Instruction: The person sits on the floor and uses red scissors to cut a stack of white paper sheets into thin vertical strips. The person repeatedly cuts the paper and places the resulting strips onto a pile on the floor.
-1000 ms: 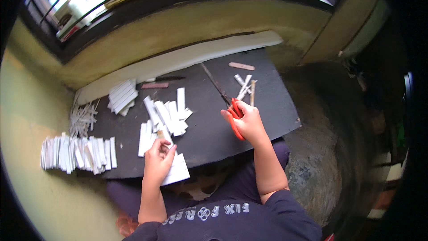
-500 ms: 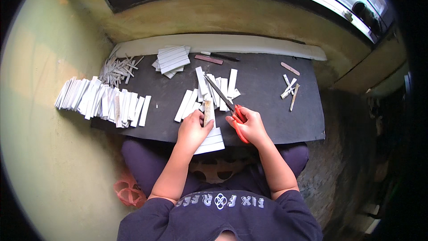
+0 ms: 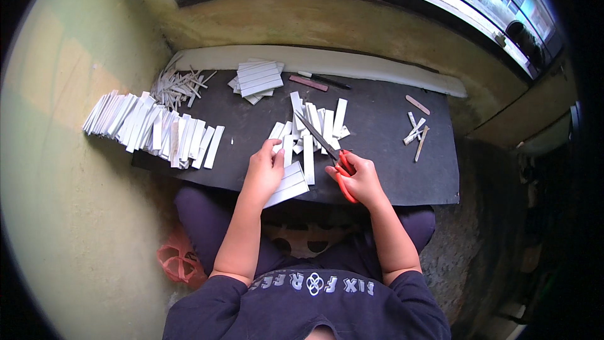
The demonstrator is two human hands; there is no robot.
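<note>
My right hand point(image 3: 357, 179) is wrapped round orange-handled scissors point(image 3: 345, 176), their dark blades angled up and left over a loose heap of cut white strips point(image 3: 327, 127). My left hand point(image 3: 265, 165) is closed at the left edge of a white card point(image 3: 290, 184) marked with dark parallel lines, tilted at the table's near edge. Its thumb and forefinger show above the card; the other fingers are mostly hidden. One white strip point(image 3: 308, 160) lies between the card and the scissors. Another strip point(image 3: 288, 150) stands out just beyond my left thumb.
A long row of white strips point(image 3: 141, 127) leans along the dark table point(image 3: 377, 173) at left. Behind it lie thin offcuts point(image 3: 179, 88). Lined cards point(image 3: 260, 79) are stacked at the back, near a pinkish strip point(image 3: 308, 83) and a pen point(image 3: 330, 82). Small pieces point(image 3: 413, 131) lie at right.
The brownish strip that was in my left hand is no longer visible there. My left hand has shifted slightly left, and the lined card has turned. The scissors stay in my right hand.
</note>
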